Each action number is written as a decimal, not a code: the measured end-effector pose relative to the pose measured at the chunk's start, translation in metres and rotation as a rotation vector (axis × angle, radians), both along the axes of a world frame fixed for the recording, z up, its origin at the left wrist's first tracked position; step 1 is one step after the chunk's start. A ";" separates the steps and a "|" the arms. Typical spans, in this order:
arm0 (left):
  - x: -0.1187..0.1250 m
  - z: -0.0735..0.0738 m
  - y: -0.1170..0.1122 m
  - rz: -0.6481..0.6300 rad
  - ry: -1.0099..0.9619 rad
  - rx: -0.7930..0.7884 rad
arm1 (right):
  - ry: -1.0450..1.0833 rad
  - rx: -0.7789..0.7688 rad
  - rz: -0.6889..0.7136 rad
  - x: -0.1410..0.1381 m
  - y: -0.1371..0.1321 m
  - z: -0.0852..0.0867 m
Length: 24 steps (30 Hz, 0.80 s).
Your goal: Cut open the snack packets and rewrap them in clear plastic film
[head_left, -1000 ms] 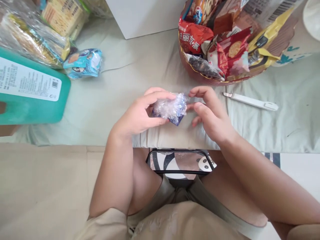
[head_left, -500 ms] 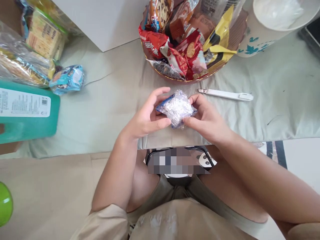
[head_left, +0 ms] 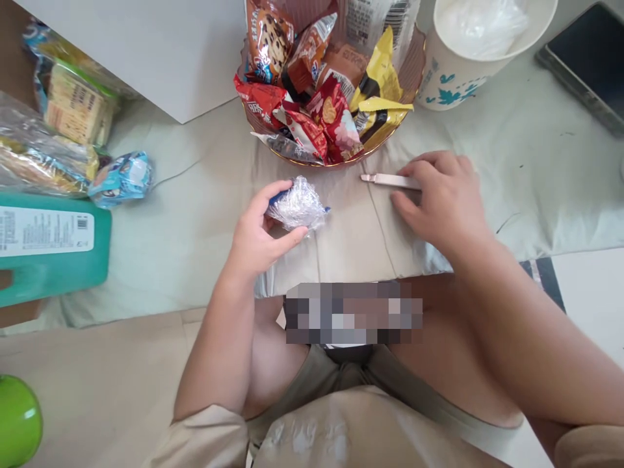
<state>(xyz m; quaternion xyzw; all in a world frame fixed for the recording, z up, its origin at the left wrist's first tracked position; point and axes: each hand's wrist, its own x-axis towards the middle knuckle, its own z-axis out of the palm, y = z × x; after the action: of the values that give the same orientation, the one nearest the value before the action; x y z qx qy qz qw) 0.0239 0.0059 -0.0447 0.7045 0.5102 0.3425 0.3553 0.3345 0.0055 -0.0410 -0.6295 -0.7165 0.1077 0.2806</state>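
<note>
1 plastic-wrapped bundle [head_left: 305, 208] is just nearside of the snack bowl [head_left: 412, 68], clasped between thumb and fingers of the left hand [head_left: 253, 237]. The right hand [head_left: 446, 195] arches palm-down, nearside and right of the bowl, over 1 slim cutter [head_left: 385, 181] — whether gripping, I cannot tell. Rightward of the bowl: 1 paper cup [head_left: 451, 81], 1 black-screened device [head_left: 587, 62].

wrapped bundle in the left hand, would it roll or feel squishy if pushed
The wrapped bundle, held in the left hand, probably wouldn't roll far, as its outline is lumpy and pointed. Its crinkled clear wrap may give a little when squeezed. Being shiny, it could feel slippery; the inside is hidden, so weight is hard to judge.
</note>
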 end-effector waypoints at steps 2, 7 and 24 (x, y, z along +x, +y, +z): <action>0.000 -0.004 -0.001 0.073 0.060 0.077 | 0.039 -0.030 0.118 0.003 -0.002 -0.002; 0.005 -0.006 -0.003 0.156 0.226 0.199 | 0.318 -0.243 0.348 -0.019 -0.013 0.022; 0.014 0.000 -0.010 0.053 0.217 0.146 | 0.815 -0.565 0.321 -0.084 -0.022 0.018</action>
<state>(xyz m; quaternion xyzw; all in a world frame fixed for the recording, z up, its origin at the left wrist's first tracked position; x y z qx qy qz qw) 0.0377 -0.0042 -0.0442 0.7477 0.5376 0.3098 0.2366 0.2506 -0.0166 -0.0227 -0.4699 -0.5797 0.5747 0.3359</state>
